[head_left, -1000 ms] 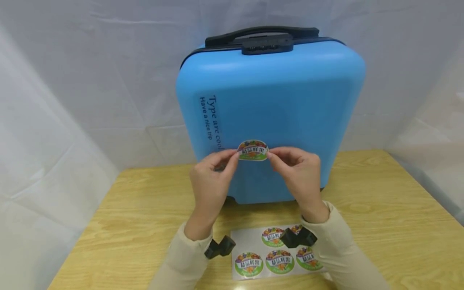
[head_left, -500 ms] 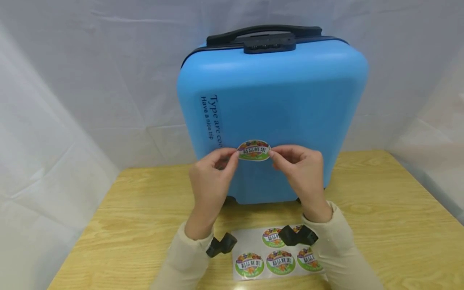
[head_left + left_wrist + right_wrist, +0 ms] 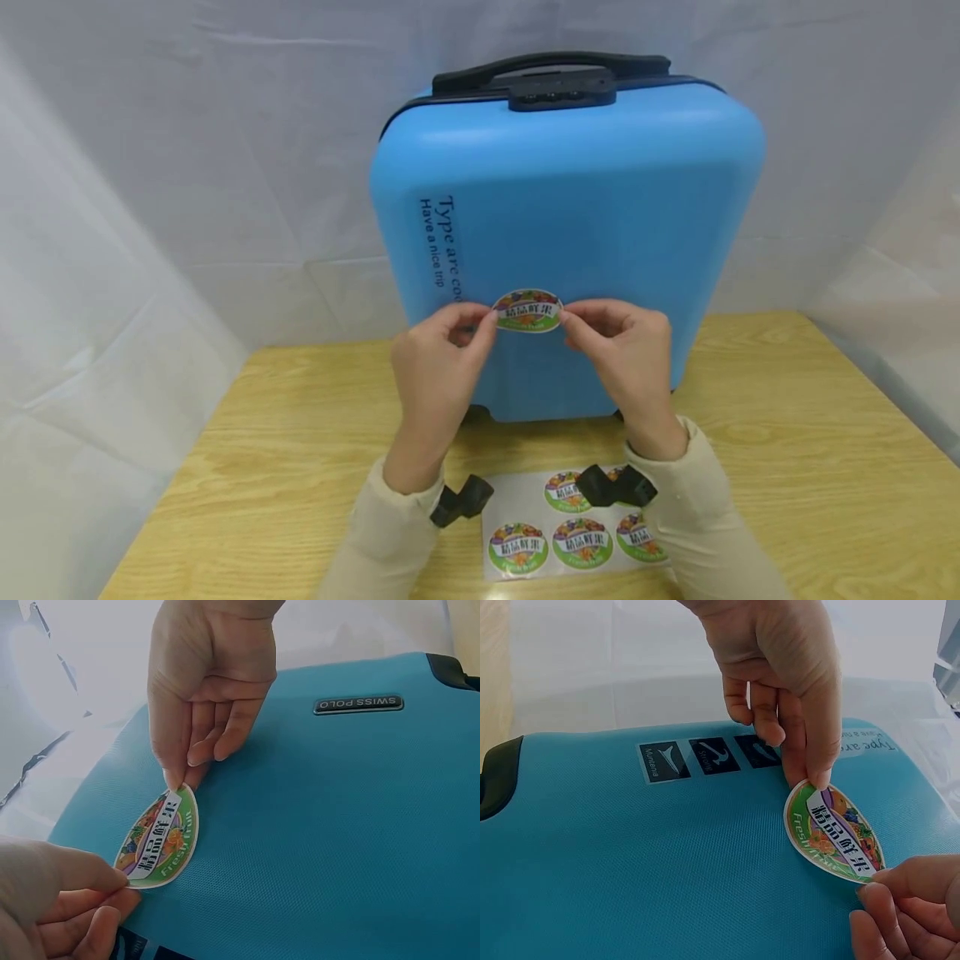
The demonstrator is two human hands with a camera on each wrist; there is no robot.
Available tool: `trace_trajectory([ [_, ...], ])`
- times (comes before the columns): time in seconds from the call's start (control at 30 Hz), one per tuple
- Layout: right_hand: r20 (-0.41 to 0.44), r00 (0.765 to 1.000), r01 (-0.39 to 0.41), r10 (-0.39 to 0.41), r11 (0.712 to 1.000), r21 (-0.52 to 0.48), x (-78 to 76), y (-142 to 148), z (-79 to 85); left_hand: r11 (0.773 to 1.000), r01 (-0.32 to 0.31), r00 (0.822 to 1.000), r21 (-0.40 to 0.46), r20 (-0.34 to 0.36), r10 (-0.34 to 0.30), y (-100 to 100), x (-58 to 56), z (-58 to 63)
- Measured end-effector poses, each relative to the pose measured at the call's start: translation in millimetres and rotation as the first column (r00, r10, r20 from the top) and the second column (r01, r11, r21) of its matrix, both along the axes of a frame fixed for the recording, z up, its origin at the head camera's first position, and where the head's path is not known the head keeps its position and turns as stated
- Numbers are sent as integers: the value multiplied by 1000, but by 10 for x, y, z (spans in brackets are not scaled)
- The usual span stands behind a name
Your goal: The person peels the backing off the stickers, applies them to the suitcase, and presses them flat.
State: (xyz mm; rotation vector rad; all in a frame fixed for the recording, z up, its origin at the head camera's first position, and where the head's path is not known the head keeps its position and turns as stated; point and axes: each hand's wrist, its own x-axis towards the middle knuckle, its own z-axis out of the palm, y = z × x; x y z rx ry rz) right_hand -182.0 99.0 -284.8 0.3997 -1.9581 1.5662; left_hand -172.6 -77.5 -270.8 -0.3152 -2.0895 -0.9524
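An oval fruit sticker [image 3: 528,311] with a green lower edge is stretched between both hands, in front of the blue suitcase [image 3: 592,225]. My left hand [image 3: 442,367] pinches its left end between thumb and forefinger. The right end is pinched by my right hand [image 3: 626,354] in the same way. In the left wrist view the sticker [image 3: 159,838] bows slightly and lies close over the suitcase shell; whether it touches cannot be told. The right wrist view shows the sticker's printed face [image 3: 834,831] and both pinching thumbs.
A sheet of several matching stickers [image 3: 513,496] lies on the wooden table [image 3: 300,433] below the hands, partly covered by the right sleeve. The suitcase stands upright with its black handle [image 3: 551,62] on top. White cloth [image 3: 285,167] hangs behind.
Both hands and the sticker sit slightly further right in the head view, as do the suitcase and sheet. The right hand has moved a little away from the left, so the sticker looks wider.
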Motion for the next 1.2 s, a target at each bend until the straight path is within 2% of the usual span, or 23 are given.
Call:
trace_trajectory([
  [0.27, -62, 997, 43, -40, 998, 55, -8, -23, -12, 999, -26, 1000, -33, 2, 26, -6, -11, 0],
  [0.8, -61, 994, 91, -87, 993, 71, -18, -40, -3, 996, -59, 998, -60, 26, 61, 4, -27, 9],
  [1.07, -143, 979, 161, -144, 980, 118, -51, -51, -31, 995, -67, 997, -70, 40, 70, 4, -33, 9],
  [1.2, -161, 977, 161, -142, 980, 113, -56, -53, -31, 994, -70, 997, -79, 29, 73, 4, -37, 11],
])
